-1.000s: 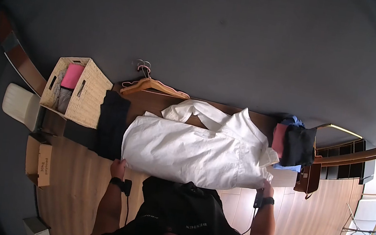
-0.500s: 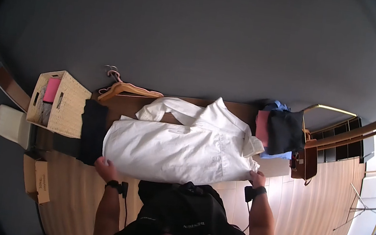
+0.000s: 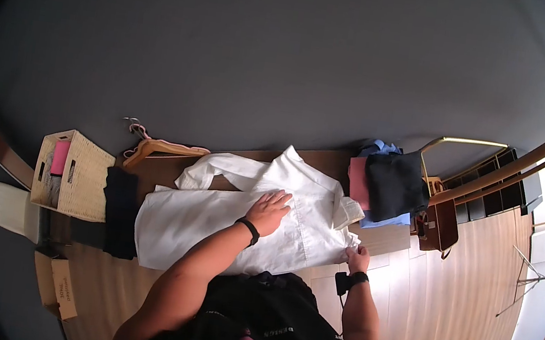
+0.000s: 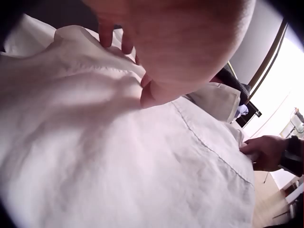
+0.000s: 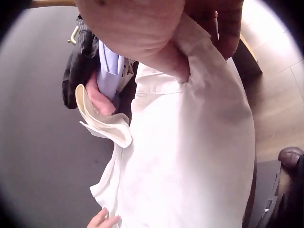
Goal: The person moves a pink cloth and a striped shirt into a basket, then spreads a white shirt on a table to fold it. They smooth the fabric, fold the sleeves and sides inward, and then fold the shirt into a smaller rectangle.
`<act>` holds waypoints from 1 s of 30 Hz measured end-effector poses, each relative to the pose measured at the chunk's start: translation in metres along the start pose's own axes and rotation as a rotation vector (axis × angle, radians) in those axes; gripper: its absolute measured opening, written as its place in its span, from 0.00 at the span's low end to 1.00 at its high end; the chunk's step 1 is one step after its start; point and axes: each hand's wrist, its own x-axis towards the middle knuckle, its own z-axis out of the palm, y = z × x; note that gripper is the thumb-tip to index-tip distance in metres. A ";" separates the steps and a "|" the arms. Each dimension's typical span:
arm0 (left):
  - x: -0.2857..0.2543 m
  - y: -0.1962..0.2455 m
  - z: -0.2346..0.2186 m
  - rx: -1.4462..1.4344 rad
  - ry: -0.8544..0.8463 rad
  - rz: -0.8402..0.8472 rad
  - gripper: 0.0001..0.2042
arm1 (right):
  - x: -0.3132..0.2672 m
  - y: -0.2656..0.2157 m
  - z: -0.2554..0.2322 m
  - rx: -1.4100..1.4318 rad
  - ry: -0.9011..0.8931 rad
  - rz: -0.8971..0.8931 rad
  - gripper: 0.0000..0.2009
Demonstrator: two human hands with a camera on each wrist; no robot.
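A white long-sleeved shirt (image 3: 202,229) lies spread across the wooden table, its collar end to the right and one sleeve folded along the far side. My left hand (image 3: 267,214) rests on the upper middle of the shirt, fingers extended. Close up in the left wrist view, its fingertips (image 4: 105,35) touch the cloth near a seam. At the near right corner, my right hand (image 3: 357,257) pinches the shirt's edge. The right wrist view shows the cloth bunched between its thumb (image 5: 175,66) and fingers. A cuff (image 3: 348,213) sticks out just beyond that hand.
Wooden and pink hangers (image 3: 164,149) lie at the back left. Left of the shirt are a dark garment (image 3: 119,208) and a woven basket (image 3: 89,180) with clothes inside. Folded dark clothes (image 3: 394,184) lie to the right, near a brown bag (image 3: 440,226). A cardboard box (image 3: 64,287) stands lower left.
My left hand has left the shirt's near left corner and moved up and right onto its upper middle. My right hand keeps its pinch on the near right edge. The head view has shifted.
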 end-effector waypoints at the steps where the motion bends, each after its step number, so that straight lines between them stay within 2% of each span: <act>1: 0.007 -0.002 0.012 0.050 -0.020 -0.009 0.16 | 0.002 0.004 0.002 -0.007 0.013 -0.006 0.17; 3: 0.013 -0.010 0.028 0.109 -0.045 -0.080 0.16 | 0.000 0.009 0.002 0.045 0.019 -0.011 0.19; 5: 0.017 -0.015 0.033 0.131 -0.057 -0.148 0.17 | -0.021 -0.027 -0.007 0.020 0.020 0.004 0.19; 9: 0.029 -0.019 0.031 0.216 -0.058 -0.224 0.21 | -0.034 -0.053 -0.014 0.048 -0.001 0.041 0.18; 10: 0.038 -0.011 0.003 0.075 -0.182 -0.330 0.25 | -0.029 -0.046 -0.011 0.034 0.004 0.035 0.18; 13: 0.046 -0.016 -0.009 -0.135 0.112 -0.549 0.26 | -0.025 -0.036 -0.009 0.010 0.027 0.014 0.17; 15: 0.046 -0.046 0.010 -0.225 0.338 -0.640 0.30 | -0.028 -0.041 -0.010 0.021 0.043 0.014 0.17; 17: 0.038 -0.101 0.031 -0.497 0.576 -0.738 0.32 | -0.028 -0.038 -0.007 0.025 0.057 0.005 0.16; 19: 0.023 -0.118 0.006 -0.775 0.589 -0.916 0.34 | -0.022 -0.027 -0.004 0.016 0.077 -0.011 0.15; 21: -0.003 -0.174 0.023 -1.218 0.526 -0.825 0.36 | -0.024 -0.029 -0.006 0.013 0.054 0.001 0.15; 22: -0.005 -0.159 0.019 -1.186 0.773 -1.080 0.38 | -0.025 -0.034 -0.007 0.012 0.043 0.009 0.15; 23: -0.015 -0.168 0.017 -1.264 0.776 -1.127 0.38 | -0.024 -0.034 -0.007 0.012 0.043 0.008 0.15; 25: -0.032 -0.172 0.015 -1.060 0.736 -1.129 0.36 | -0.026 -0.036 -0.008 0.007 0.045 0.008 0.15; 26: -0.036 -0.170 0.020 -0.879 0.716 -1.088 0.29 | -0.027 -0.037 -0.009 -0.002 0.035 0.014 0.15; 28: -0.035 -0.150 0.012 -0.757 0.646 -0.989 0.23 | -0.030 -0.043 -0.012 0.011 0.018 0.027 0.16; 29: -0.031 -0.137 0.006 -0.698 0.615 -0.935 0.20 | -0.031 -0.047 -0.012 0.017 0.009 0.030 0.16; 30: -0.024 -0.118 0.005 -0.582 0.625 -0.772 0.13 | -0.032 -0.048 -0.012 0.012 0.017 0.035 0.16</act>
